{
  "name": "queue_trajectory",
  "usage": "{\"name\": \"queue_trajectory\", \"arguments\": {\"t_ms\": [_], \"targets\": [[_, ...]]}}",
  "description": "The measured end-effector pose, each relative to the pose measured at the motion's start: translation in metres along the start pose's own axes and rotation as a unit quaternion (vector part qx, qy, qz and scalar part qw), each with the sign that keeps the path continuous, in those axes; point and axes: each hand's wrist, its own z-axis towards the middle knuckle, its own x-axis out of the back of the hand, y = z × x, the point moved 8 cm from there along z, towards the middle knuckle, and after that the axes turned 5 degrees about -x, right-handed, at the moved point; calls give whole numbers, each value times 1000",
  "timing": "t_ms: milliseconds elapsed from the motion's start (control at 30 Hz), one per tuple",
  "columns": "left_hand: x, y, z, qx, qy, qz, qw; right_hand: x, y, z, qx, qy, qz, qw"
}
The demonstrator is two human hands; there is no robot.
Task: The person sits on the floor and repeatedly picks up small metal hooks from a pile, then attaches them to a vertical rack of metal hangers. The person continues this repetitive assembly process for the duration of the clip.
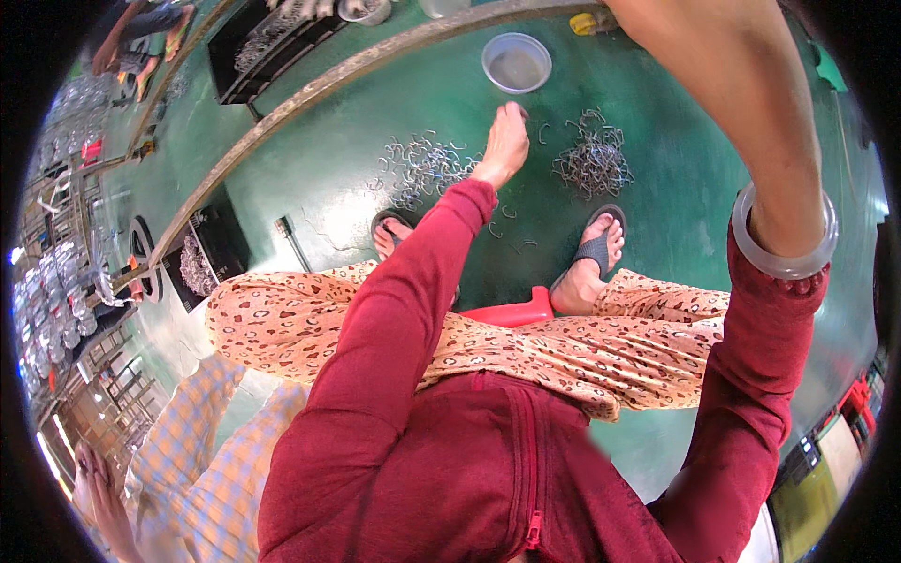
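My left hand (507, 143) reaches forward over the green floor, its fingers curled together. Whatever they pinch, if anything, is too small to make out. Just ahead of it stands a whitish round plastic bowl (516, 64) with a greyish inside. To the left of the hand lies a loose spread of small bent metal hooks (420, 169). A tighter heap of similar hooks (595, 159) sits to its right, with a few stray ones around. My right forearm stretches up past the top edge, so the right hand is out of the picture. A translucent ring circles that sleeve's cuff.
A long curved metal bar (310, 98) crosses the far side. Beyond it is a black crate (267, 52) of metal parts. A yellow object (589, 23) lies near my right forearm. Red plastic (511, 310) shows between my legs. Another person in checked cloth (202, 441) is at lower left.
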Motion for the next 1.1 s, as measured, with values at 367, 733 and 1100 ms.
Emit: {"name": "queue_trajectory", "arguments": {"t_ms": [367,733,1100], "targets": [[166,189,28,-62,49,-490,868,15,-24,-19,-33,19,62,997],[241,254,2,-123,101,-603,782,17,-34,-44,-145,1,166,976],[243,295,-24,-169,70,-588,788,45,-11,-79,-111,45,172,978]]}}
